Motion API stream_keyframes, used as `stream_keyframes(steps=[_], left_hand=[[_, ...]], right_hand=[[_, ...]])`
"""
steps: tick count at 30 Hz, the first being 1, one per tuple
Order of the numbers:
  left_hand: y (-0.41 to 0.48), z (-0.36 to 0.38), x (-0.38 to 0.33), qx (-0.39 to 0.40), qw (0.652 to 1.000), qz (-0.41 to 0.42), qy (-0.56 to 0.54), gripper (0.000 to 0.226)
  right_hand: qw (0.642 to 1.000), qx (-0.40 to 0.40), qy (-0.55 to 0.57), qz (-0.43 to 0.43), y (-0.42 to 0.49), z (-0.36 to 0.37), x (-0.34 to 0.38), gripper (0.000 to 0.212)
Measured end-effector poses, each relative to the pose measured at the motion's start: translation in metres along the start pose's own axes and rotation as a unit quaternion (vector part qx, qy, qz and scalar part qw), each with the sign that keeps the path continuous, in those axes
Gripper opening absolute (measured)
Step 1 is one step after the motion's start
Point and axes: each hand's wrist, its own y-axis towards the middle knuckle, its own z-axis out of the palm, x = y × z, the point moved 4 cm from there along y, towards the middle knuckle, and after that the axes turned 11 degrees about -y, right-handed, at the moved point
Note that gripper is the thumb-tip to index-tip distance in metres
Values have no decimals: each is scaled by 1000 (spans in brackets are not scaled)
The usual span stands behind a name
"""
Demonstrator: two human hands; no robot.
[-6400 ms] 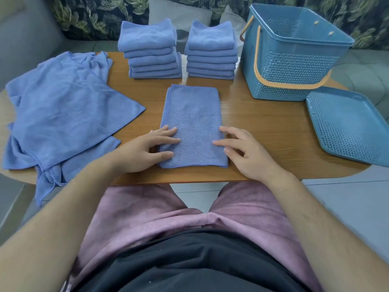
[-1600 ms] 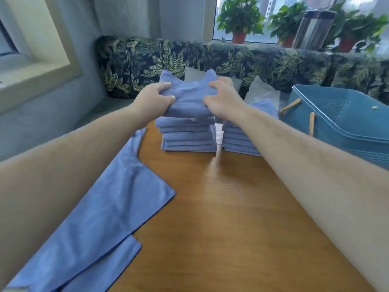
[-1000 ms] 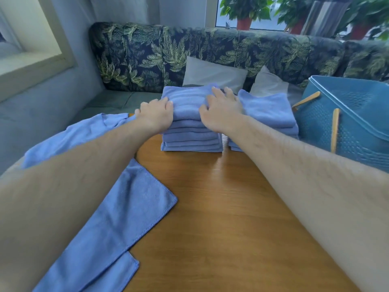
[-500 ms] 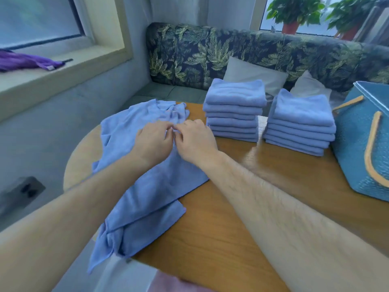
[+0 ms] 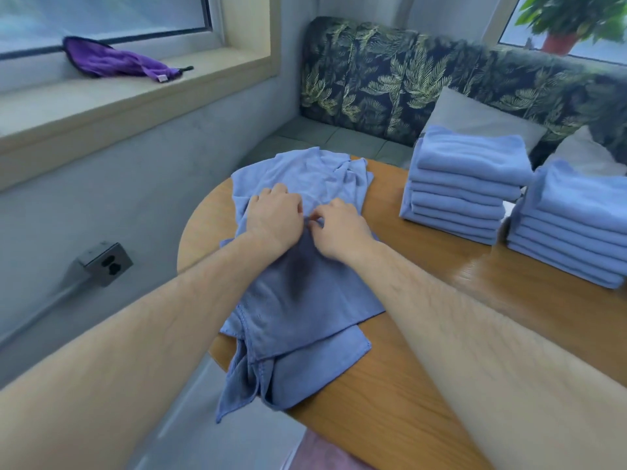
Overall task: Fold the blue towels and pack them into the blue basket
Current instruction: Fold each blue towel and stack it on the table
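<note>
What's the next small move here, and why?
Probably lift the top towel off the loose pile and spread it on the bare table: the left hand and right hand both pinch its fabric, and it lies unfolded.
</note>
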Motion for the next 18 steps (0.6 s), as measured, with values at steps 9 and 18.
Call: stream_keyframes(steps=[9, 18], left_hand=[[-33, -16, -41, 64, 979, 60, -181, 22], [-62, -23, -80, 69, 967, 95, -225, 14]], right_hand=[[971, -59, 215, 85, 6, -23, -28, 35], [938, 43, 294, 178, -36, -30, -63, 34]])
